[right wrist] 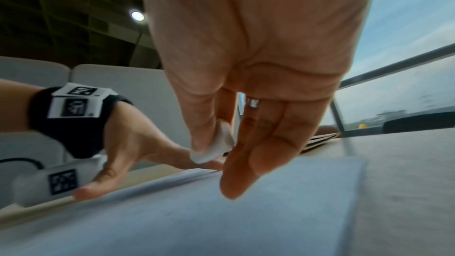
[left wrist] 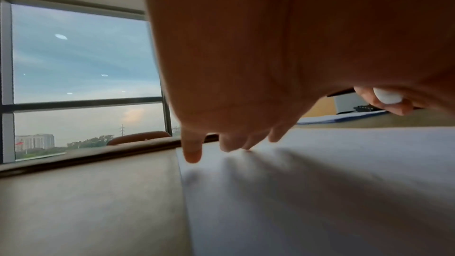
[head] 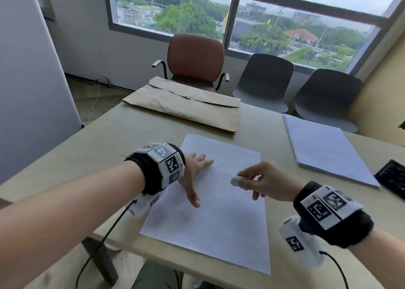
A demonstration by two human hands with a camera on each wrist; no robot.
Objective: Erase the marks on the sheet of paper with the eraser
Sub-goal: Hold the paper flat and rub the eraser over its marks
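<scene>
Rubbing hard could crease or drag the sheet [head: 219, 223], since only the flat, spread left hand [head: 195, 174] pins its left edge. It lies on the table [head: 76, 157], long axis running away from the person. Above its middle, the right hand [head: 260, 179] pinches the eraser [head: 236, 180], which points left.

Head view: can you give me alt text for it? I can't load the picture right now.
The right hand pinches a white eraser over a sheet of paper on a table, while the left hand lies flat on the sheet's left edge. Beyond lie a brown envelope and a paper stack.
</scene>
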